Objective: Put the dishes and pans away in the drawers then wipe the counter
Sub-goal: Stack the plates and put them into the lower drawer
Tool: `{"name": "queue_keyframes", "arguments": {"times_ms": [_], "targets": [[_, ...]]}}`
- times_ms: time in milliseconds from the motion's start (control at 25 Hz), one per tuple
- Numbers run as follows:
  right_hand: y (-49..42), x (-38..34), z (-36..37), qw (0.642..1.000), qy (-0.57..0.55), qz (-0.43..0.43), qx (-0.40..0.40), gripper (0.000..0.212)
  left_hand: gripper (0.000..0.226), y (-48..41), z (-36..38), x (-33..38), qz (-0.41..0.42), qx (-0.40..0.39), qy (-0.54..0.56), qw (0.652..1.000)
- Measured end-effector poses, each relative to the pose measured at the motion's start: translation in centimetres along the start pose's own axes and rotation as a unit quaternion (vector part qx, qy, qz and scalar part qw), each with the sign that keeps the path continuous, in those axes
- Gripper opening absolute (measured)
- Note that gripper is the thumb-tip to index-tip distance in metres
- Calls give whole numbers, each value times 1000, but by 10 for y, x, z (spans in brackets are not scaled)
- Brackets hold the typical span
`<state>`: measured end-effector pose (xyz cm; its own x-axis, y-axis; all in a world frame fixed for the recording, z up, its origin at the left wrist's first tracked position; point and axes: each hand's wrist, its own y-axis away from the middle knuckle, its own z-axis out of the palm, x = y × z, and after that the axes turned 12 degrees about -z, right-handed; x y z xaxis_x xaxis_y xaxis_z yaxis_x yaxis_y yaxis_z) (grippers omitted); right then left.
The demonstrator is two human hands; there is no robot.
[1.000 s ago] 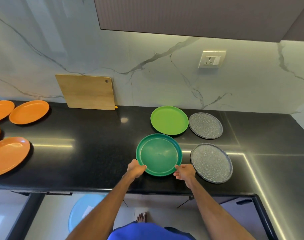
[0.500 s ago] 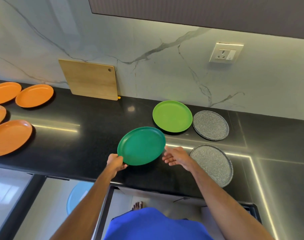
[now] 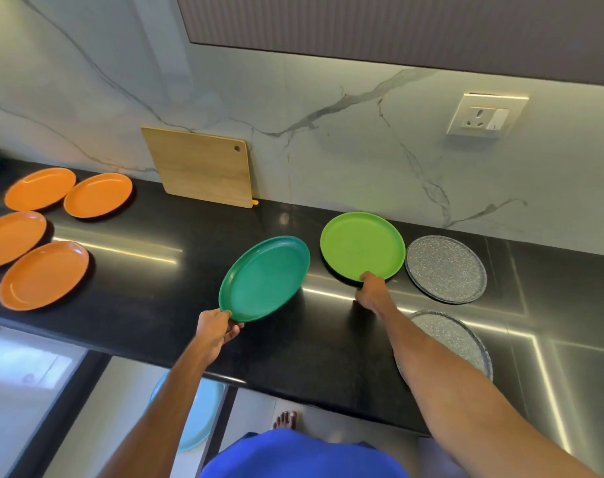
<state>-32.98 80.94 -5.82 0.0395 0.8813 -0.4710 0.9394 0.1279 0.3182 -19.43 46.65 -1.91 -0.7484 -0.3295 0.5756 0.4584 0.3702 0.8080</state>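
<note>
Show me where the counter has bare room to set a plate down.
Widest bare stretch of counter: between the orange plates and the dark green plate that the left hand holds, in front of the cutting board. Also the far right corner beyond the speckled plates. Crowded: the left end, and around the light green plate.

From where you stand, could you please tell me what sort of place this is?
Most likely a home kitchen: a black counter holding orange plates, and a wooden cutting board leaning on the marble wall.
</note>
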Motion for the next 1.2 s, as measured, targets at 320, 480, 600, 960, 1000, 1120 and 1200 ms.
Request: {"name": "queue_keyframes", "arguments": {"times_ms": [320, 480, 600, 960, 1000, 1120, 1200], "targets": [[46, -10, 28, 981, 139, -132, -5, 22, 14, 4, 9, -4, -9, -22, 47, 999], [65, -21, 31, 981, 52, -183, 45, 17, 16, 20, 14, -13, -16, -42, 119, 992], [79, -36, 26, 967, -38, -227, 111, 13, 22, 37, 11, -25, -15, -59, 183, 981], [122, -104, 19, 897, -265, -256, 244, 14, 22, 74, -28, -67, 9, -31, 194, 980], [129, -107, 21, 892, -287, -252, 240, 15, 23, 79, -31, -72, 7, -30, 193, 981], [150, -113, 29, 881, -353, -218, 228, 16, 25, 88, -42, -87, 3, -28, 184, 983], [164, -115, 33, 876, -394, -183, 210, 18, 24, 93, -50, -92, 7, -25, 179, 983]]}}
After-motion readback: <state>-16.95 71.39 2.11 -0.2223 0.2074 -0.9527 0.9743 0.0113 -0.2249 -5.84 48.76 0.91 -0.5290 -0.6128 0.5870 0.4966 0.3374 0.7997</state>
